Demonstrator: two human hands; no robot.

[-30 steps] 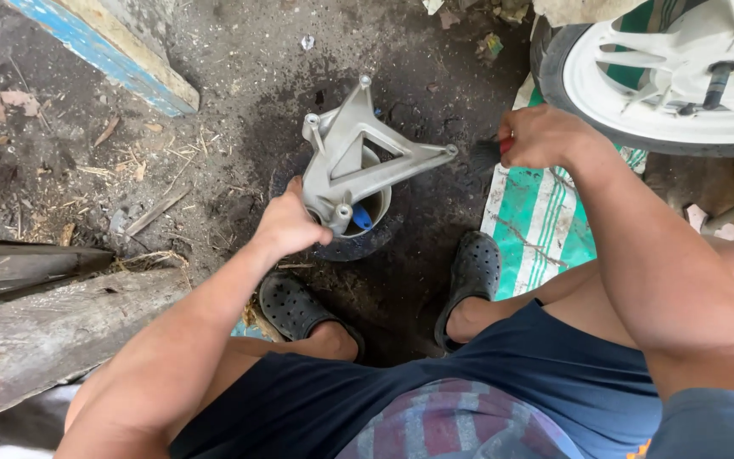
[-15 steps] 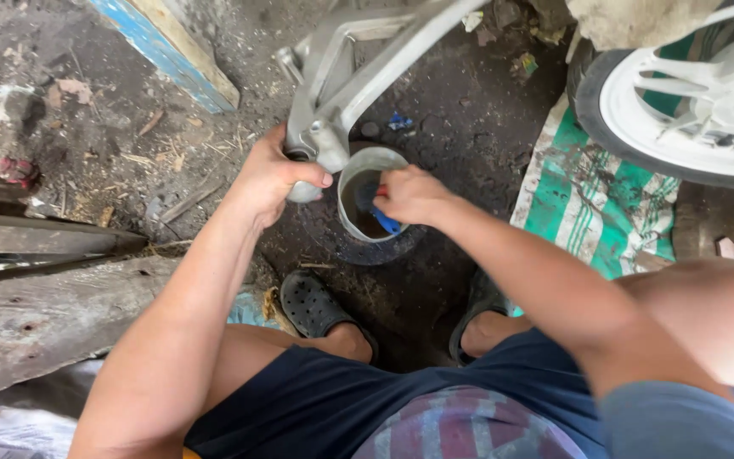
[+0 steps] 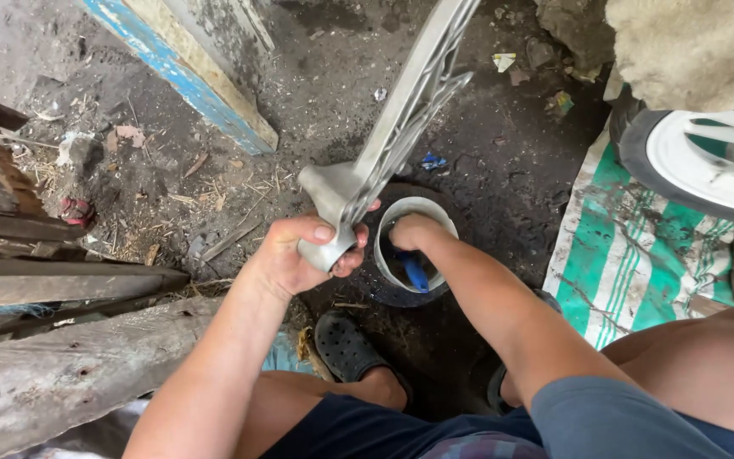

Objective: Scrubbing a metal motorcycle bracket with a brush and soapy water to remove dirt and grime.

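Note:
My left hand [image 3: 299,255] grips the rounded lower end of a long grey cast-metal part [image 3: 392,144] that slants up and away to the top of the view. My right hand [image 3: 414,231] reaches down into a small white-rimmed pot [image 3: 384,223] standing on the dark, oily ground. Inside the pot a blue handle [image 3: 415,272] shows just below my fingers; whether the fingers hold it is hidden. The pot sits directly right of the metal part's lower end.
A white wheel with a black tyre [image 3: 707,166] lies at right on a green-and-white striped sack [image 3: 630,255]. Weathered planks [image 3: 61,374] lie at left, a blue-edged board [image 3: 180,76] at top left. My black shoe [image 3: 346,347] is under the pot.
The metal part has swung from lying over the pot to standing up and away. My right hand came from the far right and went into the pot.

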